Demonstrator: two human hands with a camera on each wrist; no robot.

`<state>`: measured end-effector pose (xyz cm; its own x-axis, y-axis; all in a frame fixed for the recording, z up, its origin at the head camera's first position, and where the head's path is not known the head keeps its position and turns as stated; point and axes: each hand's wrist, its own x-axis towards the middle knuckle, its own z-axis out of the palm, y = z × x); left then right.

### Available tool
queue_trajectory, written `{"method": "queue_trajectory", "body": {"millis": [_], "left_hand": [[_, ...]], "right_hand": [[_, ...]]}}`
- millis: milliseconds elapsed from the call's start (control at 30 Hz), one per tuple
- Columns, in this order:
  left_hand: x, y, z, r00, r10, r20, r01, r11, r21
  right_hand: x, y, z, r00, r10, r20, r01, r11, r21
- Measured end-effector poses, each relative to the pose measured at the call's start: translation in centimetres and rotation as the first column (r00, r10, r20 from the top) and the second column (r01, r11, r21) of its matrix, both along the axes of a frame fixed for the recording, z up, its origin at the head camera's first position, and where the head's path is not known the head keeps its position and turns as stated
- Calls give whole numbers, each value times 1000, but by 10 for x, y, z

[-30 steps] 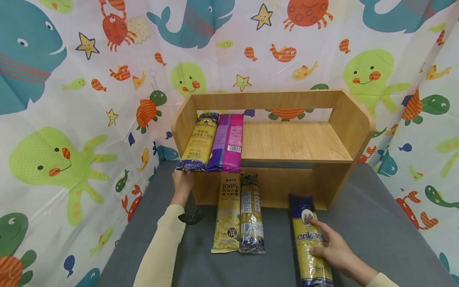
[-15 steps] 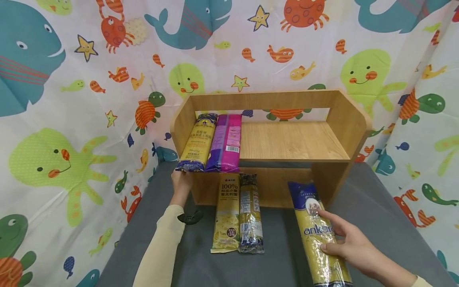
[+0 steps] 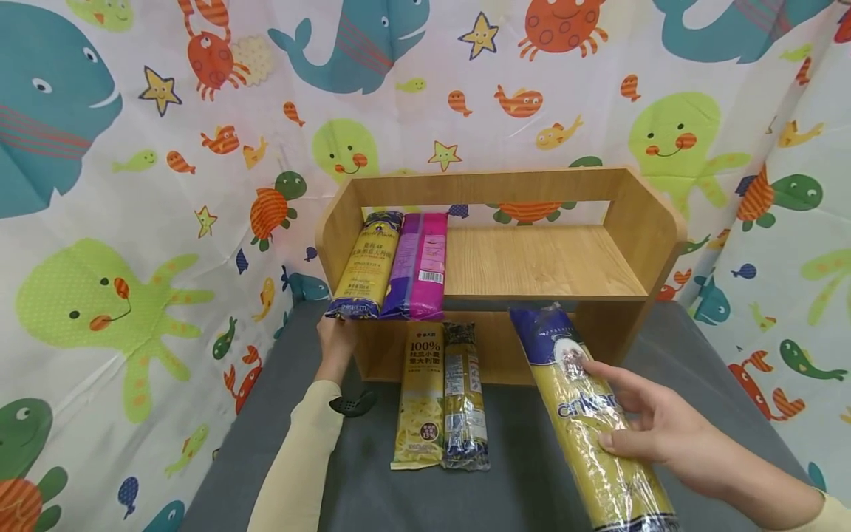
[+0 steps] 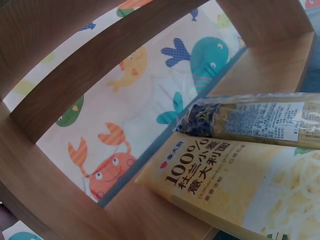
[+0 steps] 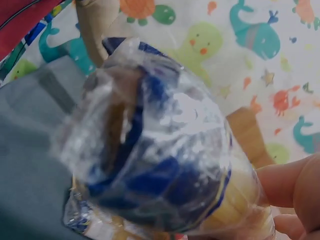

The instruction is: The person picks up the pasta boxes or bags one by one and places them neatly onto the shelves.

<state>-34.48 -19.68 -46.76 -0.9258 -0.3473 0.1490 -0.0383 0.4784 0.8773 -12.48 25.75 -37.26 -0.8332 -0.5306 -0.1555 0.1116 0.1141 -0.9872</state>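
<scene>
My right hand (image 3: 654, 421) grips a yellow and blue pack of ankara pasta (image 3: 585, 414), thumb and fingers at its right side. The pack is tilted, its blue end towards the shelf; the right wrist view shows its crinkled clear end (image 5: 150, 150). My left hand (image 3: 337, 343) is at the left side panel of the wooden shelf (image 3: 545, 258); its fingers are mostly hidden. In the lower compartment lean a yellow pasta pack (image 3: 420, 399) and a clear-wrapped pasta pack (image 3: 465, 399), side by side.
On the upper board lie a yellow spaghetti pack (image 3: 368, 266) and a pink-purple pack (image 3: 417, 266), touching each other at the left. A grey cloth (image 3: 518, 495) covers the table. Behind and beside it hangs a curtain (image 3: 219, 44) printed with sea animals.
My right hand has lifted the ankara pack off the table and tilted it, its blue end swinging left. My left hand has stayed at the shelf's side.
</scene>
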Motion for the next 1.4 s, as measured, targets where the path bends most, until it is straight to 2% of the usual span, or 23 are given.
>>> {"method": "queue_trajectory", "body": {"millis": [300, 433, 533, 733, 1000, 1300, 1400], "left_hand": [[-3, 2, 1, 1000, -9, -7, 9, 1000, -20], [-5, 0, 1, 1000, 3, -27, -4, 1000, -17], [-5, -3, 0, 999, 20, -26, -21, 1000, -21], [-3, -5, -3, 999, 37, -6, -37, 999, -18], [-2, -3, -5, 1000, 9, -20, -10, 997, -71], [-2, 0, -2, 999, 17, -39, -20, 998, -63], [-1, 0, -3, 1000, 17, -23, -18, 999, -48]], "right_hand": [[-10, 12, 26, 1000, 2, -19, -3, 998, -59], [-24, 6, 39, 996, -76, -46, 77, 997, 28], [-40, -7, 52, 988, -136, -66, 143, 982, 119], [-71, -32, 71, 980, -182, -74, 193, 964, 182], [-100, -47, 72, 967, -249, -51, 254, 933, 254], [-123, -63, 72, 958, -270, -98, 287, 912, 293], [-132, -71, 73, 952, -289, -101, 306, 908, 286]]}}
